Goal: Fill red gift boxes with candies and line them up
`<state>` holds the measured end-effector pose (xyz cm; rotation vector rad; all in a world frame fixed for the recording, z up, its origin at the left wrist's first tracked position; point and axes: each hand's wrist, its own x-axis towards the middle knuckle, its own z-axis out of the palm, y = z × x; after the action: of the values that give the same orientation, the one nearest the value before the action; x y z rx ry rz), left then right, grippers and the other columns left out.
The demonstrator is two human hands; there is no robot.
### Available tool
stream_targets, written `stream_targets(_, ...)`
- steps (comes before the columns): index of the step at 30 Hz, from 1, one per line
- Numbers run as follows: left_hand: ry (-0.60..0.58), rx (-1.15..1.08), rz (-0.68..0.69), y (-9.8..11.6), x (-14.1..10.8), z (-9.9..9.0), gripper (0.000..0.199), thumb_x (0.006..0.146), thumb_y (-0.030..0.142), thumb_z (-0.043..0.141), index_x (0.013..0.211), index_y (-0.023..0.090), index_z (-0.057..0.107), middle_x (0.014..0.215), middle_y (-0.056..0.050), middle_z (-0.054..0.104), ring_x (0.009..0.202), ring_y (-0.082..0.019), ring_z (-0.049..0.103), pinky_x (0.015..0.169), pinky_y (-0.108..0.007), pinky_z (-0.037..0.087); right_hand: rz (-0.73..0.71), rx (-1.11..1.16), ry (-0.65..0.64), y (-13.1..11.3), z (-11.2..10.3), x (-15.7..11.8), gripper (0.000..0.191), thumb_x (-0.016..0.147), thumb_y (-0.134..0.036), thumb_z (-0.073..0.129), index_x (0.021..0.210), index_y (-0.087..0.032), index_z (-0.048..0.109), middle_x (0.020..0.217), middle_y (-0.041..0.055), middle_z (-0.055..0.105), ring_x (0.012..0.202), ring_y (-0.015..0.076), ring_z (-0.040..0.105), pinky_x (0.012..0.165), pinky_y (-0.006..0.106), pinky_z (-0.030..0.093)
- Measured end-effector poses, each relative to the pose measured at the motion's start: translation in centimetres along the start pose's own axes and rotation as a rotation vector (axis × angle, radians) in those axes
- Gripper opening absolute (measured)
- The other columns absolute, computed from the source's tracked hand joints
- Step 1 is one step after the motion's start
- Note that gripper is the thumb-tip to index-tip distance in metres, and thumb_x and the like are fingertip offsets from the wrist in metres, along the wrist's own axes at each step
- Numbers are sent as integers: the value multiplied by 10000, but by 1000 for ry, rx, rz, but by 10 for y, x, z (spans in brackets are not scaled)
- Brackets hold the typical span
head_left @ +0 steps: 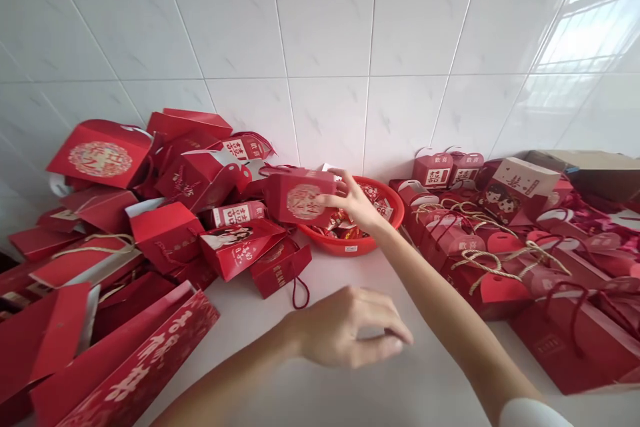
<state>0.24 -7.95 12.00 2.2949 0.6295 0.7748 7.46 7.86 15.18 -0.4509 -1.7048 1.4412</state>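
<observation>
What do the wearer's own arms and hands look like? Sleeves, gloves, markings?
Left grip and right grip: bare human hands, no gloves, rings or markings visible. Forearms slim, uncovered, no watch or cables visible. White sleeve edge on the right arm; no sleeve visible on the left.

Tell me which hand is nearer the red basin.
Right. The right hand is over the basin, holding a red box; the left hand is in front of the basin, over the tabletop.
</observation>
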Motion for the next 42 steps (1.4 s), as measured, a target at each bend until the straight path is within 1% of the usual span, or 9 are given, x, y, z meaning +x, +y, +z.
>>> stream_targets(7, 961, 334, 17, 12, -14, -50, 106, 924, 233, 605, 892, 230, 705, 1031, -51, 705, 994, -204, 673, 861, -345, 581, 239, 447, 4, 19, -44, -74, 642, 574, -549, 756, 1097, -212, 597, 1089, 123, 727, 1024, 326, 681, 846, 455, 558)
stream_targets(9, 1071, 353, -60, 3, -14, -60, 86, 913, 263, 624, 891, 222, 697, 1085, -50, 684, 1084, -217, 650, 928, -356, 564, 280, 500, 34, 32, -43, -86, 656, 520, -534, 777, 1077, -229, 612, 1084, 109, 733, 995, 323, 685, 840, 461, 556)
stream_targets(16, 747, 250, -327, -17, -11, -72, 331, 868, 317, 655, 1172, 193, 702, 1203, -96, 707, 1169, -267, 642, 1023, -399, 520, 318, 482, -200, 48, -39, -97, 870, 509, -365, 884, 1302, -268, 540, 1288, 97, 654, 1114, 287, 652, 914, 408, 525)
stream_targets(20, 742, 272, -402, -15, -16, -73, 275, 853, 253, 636, 1096, 175, 738, 1130, -97, 743, 1076, -277, 683, 945, -385, 552, 267, 216, -423, 24, -54, -95, 1110, 567, -315, 922, 1513, -325, 343, 1552, 109, 422, 1347, 283, 499, 1077, 431, 433)
stream_targets(23, 712, 384, -418, -9, -20, -74, 323, 793, 141, 584, 1059, 196, 759, 1099, -58, 741, 1015, -244, 699, 898, -337, 565, 197, -16, -529, -1, -68, -98, 1005, 656, -450, 879, 1514, -288, 380, 1588, 123, 367, 1440, 301, 382, 1151, 467, 349)
stream_targets(28, 535, 512, -350, -1, -16, -62, 409, 796, 59, 463, 1045, 201, 755, 1070, -37, 721, 952, -186, 705, 840, -265, 572, 100, -341, -308, -26, -55, -111, 562, 737, -518, 808, 1162, -193, 637, 1201, 107, 652, 1119, 262, 602, 971, 406, 484)
stream_targets(32, 384, 520, -315, -10, -9, -48, 370, 797, 12, 482, 980, 203, 741, 1096, -50, 707, 978, -193, 697, 869, -283, 567, 114, -338, -177, -24, -33, -116, 358, 822, -498, 735, 834, -193, 548, 771, -3, 594, 680, 130, 561, 599, 254, 461)
stream_targets(39, 394, 295, -411, -33, -9, -50, 296, 893, 164, 540, 1139, 199, 701, 1164, -61, 724, 1074, -217, 683, 953, -326, 543, 189, -312, -180, -15, -40, -115, 266, 867, -330, 664, 813, -222, 427, 710, -39, 571, 607, 145, 645, 544, 256, 472)
stream_targets(42, 435, 153, -472, -38, -9, -56, 197, 905, 234, 546, 1029, 178, 689, 1043, -46, 743, 1025, -210, 687, 938, -332, 546, 164, -438, -188, -18, -45, -115, 154, 864, -198, 588, 817, -220, 443, 678, -47, 557, 577, 136, 624, 536, 244, 439)
